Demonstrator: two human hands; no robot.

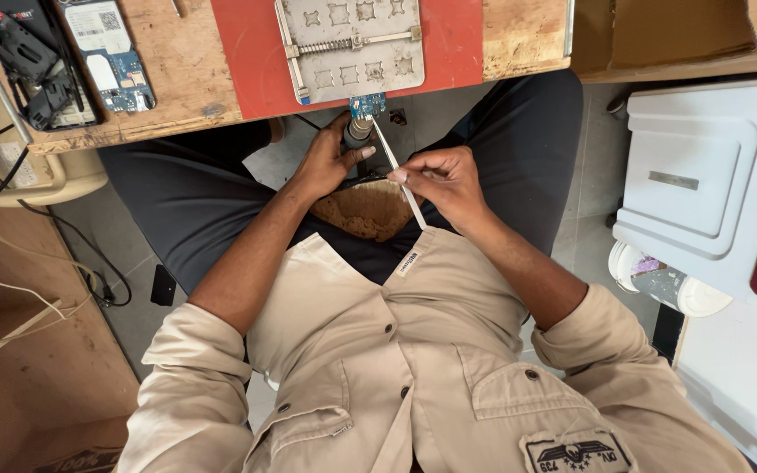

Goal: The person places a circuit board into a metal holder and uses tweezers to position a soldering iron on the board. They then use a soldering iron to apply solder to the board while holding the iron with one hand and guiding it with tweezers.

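The small blue circuit board [367, 105] sits clamped at the near edge of the metal holder plate [352, 44] on the red mat [247, 61], steadied for work. In the head view our left hand [326, 158] curls around a grey nozzle tool [359, 131] beneath it; our right hand [444, 180] pinches white tweezers [396, 171] toward it. A white cup [668, 285] holds something we cannot tell.

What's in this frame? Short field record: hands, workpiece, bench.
left hand: grips a dark cylindrical tool, tip at the small blue circuit board
right hand: pinches white tweezers, tips towards the board
board: at the edge of the metal holder plate
holder: on a red mat
bench: wooden, more boards at one end
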